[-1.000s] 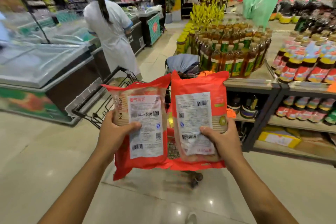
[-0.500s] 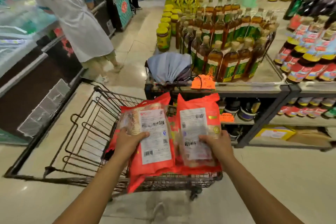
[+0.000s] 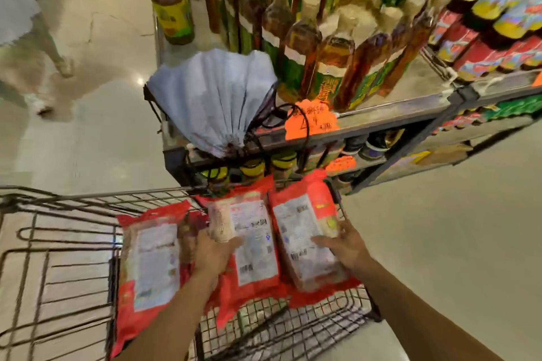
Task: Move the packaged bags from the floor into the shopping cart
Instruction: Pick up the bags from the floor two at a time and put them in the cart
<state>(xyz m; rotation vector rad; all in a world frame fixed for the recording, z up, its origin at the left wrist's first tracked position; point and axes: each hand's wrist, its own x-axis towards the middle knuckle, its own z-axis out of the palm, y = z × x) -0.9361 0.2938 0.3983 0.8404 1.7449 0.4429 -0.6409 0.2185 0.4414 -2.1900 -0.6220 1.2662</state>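
While the fingers (image 3: 234, 242) of the left hand (image 3: 215, 255) pinch the middle bag (image 3: 255, 246) at its near left edge, thumb pressed across the white label and the other fingers hidden beneath, the right hand (image 3: 344, 246) grips the right bag (image 3: 302, 240) the same way. Its thumb lies on the label and its fingers curl round the bag's right edge. Both red bags are held label-up, side by side and touching, over the far right corner of the shopping cart (image 3: 293, 328). Whether they rest on the wire mesh I cannot tell.

At nine o'clock from the left hand a third bag (image 3: 152, 267) lies in the cart, label up, with no fingers on it; the left forearm passes just beside it. The cart's open wire frame stretches away toward nine o'clock across the pale tiled floor (image 3: 440, 228).

At twelve o'clock from the hands a metal shelf (image 3: 390, 119) stands just beyond the cart's far rim. On its corner sits a grey-blue drawstring sack (image 3: 214, 97), with an orange price tag (image 3: 311, 120) just beside it at three o'clock. Behind these stand amber oil bottles (image 3: 331, 47), yellow-lidded jars (image 3: 171, 6) at eleven o'clock, and red-labelled bottles (image 3: 484, 32) at two o'clock. At ten o'clock, well apart, a person's legs (image 3: 44, 47) show blurred.
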